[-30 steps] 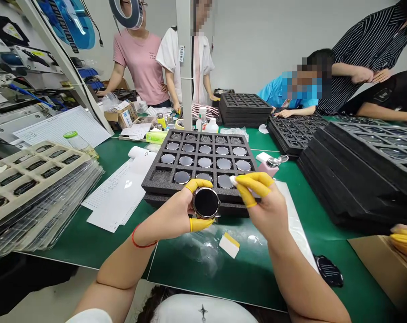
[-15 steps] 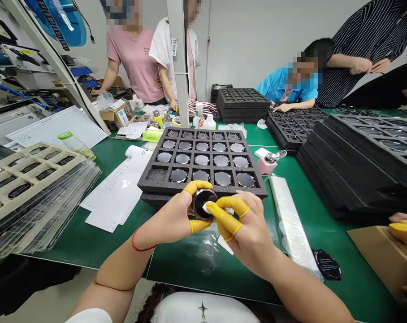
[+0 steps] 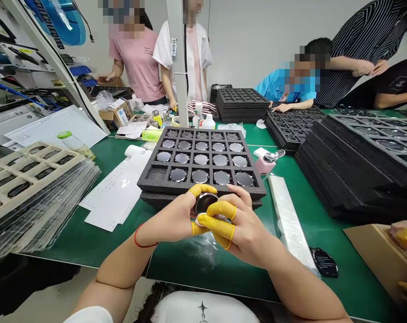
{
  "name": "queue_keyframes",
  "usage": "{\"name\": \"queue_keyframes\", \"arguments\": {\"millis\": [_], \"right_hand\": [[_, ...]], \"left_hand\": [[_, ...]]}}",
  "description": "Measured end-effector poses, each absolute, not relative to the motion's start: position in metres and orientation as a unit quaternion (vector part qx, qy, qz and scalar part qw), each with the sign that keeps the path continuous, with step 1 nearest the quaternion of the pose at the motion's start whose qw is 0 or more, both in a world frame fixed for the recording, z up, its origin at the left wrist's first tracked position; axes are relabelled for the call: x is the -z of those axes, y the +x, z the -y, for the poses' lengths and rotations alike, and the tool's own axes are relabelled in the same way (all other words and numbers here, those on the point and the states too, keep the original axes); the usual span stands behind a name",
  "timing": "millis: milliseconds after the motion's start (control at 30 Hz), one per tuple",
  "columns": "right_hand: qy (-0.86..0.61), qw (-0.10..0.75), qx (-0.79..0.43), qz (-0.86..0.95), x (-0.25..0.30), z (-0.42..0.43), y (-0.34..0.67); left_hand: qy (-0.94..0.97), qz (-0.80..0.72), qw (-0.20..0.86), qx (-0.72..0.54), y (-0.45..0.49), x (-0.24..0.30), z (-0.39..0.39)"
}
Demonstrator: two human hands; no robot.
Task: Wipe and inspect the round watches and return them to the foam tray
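Fingers [image 3: 198, 189] wear yellow cots. The left hand [image 3: 171, 220] is closed on a round disc [image 3: 206, 202], forefinger above and thumb below. The right hand [image 3: 247, 233] curls over its near left edge, fingertips pinched on a small white piece [image 3: 199, 219] pressed against it. The disc has a dark glossy face and a bright metal rim, with no legible marking. It is held above the green table [image 3: 89, 242], just near of a black foam tray [image 3: 146, 172] holding similar discs. A pink bottle [image 3: 264, 165] stands right of the tray.
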State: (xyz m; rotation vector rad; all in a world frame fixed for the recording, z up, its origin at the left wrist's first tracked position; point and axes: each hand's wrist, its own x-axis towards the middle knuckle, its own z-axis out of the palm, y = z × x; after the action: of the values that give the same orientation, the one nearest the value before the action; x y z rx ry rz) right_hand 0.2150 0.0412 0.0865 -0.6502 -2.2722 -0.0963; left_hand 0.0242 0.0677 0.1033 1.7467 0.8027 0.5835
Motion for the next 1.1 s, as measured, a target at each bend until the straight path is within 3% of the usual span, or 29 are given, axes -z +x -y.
{"name": "queue_keyframes", "arguments": {"millis": [333, 600, 1100], "right_hand": [[-0.247, 0.365, 0.025, 0.897, -0.097, -0.048, 0.244], [-0.331, 0.473, 0.054, 0.815, -0.093, -0.056, 0.237], [-0.341, 0.397, 0.129, 0.843, -0.085, -0.044, 0.224]], "left_hand": [[0.686, -0.336, 0.591, -0.258, 0.018, -0.107, -0.065], [0.674, -0.337, 0.605, -0.257, 0.018, -0.11, -0.064], [0.684, -0.371, 0.556, -0.292, 0.016, -0.105, -0.069]]}}
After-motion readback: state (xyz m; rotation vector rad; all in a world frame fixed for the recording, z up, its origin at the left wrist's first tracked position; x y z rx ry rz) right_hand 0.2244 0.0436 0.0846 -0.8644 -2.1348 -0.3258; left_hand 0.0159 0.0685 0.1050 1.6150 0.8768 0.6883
